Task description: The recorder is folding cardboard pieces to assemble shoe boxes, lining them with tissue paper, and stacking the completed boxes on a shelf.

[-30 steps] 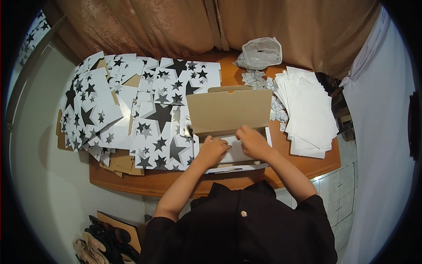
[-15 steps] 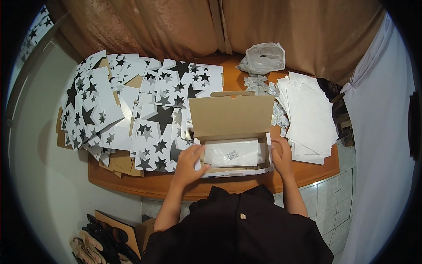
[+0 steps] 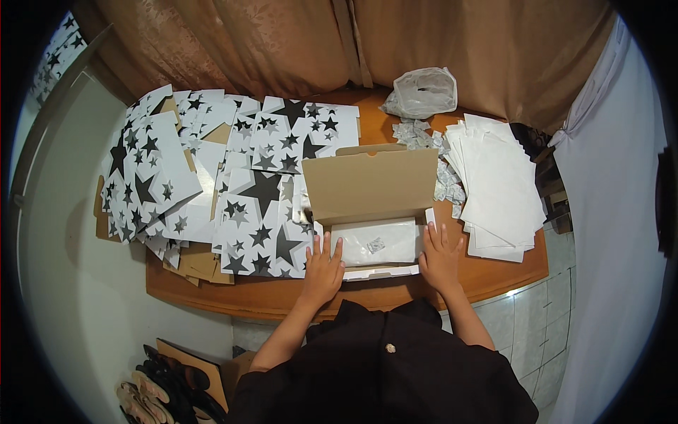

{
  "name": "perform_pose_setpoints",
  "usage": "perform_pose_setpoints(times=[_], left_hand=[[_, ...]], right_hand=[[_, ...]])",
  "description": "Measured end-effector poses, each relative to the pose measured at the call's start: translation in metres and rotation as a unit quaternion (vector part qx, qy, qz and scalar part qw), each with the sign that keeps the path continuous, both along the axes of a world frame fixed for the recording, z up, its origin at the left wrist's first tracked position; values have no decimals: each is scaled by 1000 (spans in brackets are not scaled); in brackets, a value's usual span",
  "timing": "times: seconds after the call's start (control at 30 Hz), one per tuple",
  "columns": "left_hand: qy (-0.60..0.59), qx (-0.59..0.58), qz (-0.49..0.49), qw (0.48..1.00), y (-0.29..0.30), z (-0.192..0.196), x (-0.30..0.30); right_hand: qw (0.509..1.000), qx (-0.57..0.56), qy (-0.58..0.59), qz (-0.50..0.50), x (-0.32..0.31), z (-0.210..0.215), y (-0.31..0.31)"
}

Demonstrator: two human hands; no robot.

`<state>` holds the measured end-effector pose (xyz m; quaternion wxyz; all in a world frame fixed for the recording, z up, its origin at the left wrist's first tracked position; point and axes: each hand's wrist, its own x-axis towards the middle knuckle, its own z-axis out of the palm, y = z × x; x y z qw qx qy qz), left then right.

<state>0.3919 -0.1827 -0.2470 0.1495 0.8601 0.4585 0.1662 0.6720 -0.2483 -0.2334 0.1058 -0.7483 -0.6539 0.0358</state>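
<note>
Wooden counter [image 3: 494, 279] under everything. Star-printed flat boxes [image 3: 212, 191] fanned across left side. White sheet stack [image 3: 501, 187] at right. Open box [image 3: 371, 215] at front centre, lid up, small packet [image 3: 376, 245] inside. Left hand [image 3: 323, 272] flat against box's left front corner, right hand [image 3: 441, 258] flat against right end; fingers spread, clamping nothing.

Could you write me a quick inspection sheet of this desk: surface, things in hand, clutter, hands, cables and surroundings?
Surface: wooden table, mostly covered.
Job's things: open box, lid up; white wrap and a small packet inside.
Clutter: flat star-printed boxes, white sheets, loose packets, plastic bag.
Hands: left hand and right hand flat at the box's front corners, open.
Cables: nothing seen.
Surroundings: brown curtain; shoes on the floor.
</note>
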Motion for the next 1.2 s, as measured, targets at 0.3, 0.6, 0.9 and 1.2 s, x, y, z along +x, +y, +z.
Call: perform_pose_setpoints(times=[0.3,0.6,0.9,1.2], left_hand=[[-69,155,-25,985,-17,1,8],[-123,251,-88,956,-33,3,25],[-58,335,-119,933,-35,-20,38],[-92,425,-25,900,-41,-40,25]], right_hand=[[960,218,174,6,-10,72,64],[991,119,12,59,-13,112,148],[978,183,35,94,-5,134,100],[963,55,156,213,-28,52,-6]])
